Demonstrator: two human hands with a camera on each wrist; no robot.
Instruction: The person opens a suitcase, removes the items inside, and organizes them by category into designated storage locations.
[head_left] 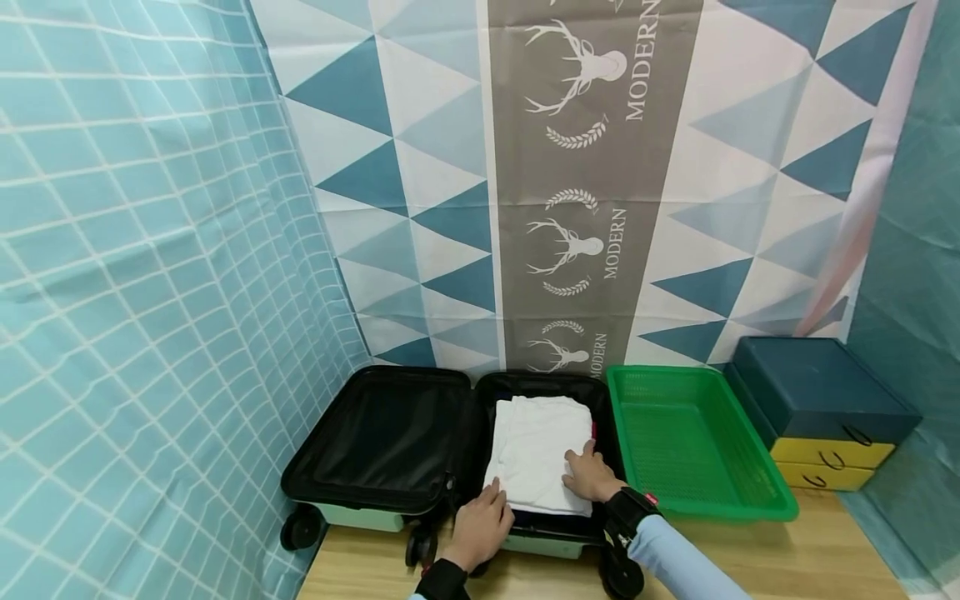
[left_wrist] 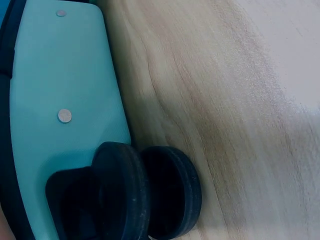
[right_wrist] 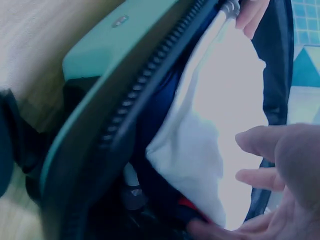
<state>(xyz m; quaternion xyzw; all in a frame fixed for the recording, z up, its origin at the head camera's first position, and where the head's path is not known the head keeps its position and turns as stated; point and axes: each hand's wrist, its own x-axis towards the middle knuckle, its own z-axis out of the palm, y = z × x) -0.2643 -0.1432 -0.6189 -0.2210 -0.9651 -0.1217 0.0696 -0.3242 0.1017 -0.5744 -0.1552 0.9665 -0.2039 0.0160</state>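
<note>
A folded white cloth [head_left: 542,450] lies in the right half of an open suitcase [head_left: 491,400] with a black lining and mint-green shell. My left hand [head_left: 482,527] touches the cloth's near left corner; its fingertips also show in the right wrist view at the top. On the cloth's right side rests my right hand [head_left: 592,475], its fingers [right_wrist: 260,140] spread over the edge. Dark blue fabric [right_wrist: 155,115] with a bit of red shows under the cloth. The left wrist view holds mainly the mint shell [left_wrist: 65,75] and a black wheel [left_wrist: 120,195].
The suitcase's other half [head_left: 390,442], black-lined, lies to the left. A green plastic basket [head_left: 750,510] stands right of the suitcase. Beyond it is a small drawer box [head_left: 832,392] in dark blue and yellow. All sit on a wooden table [head_left: 832,558] against patterned curtains.
</note>
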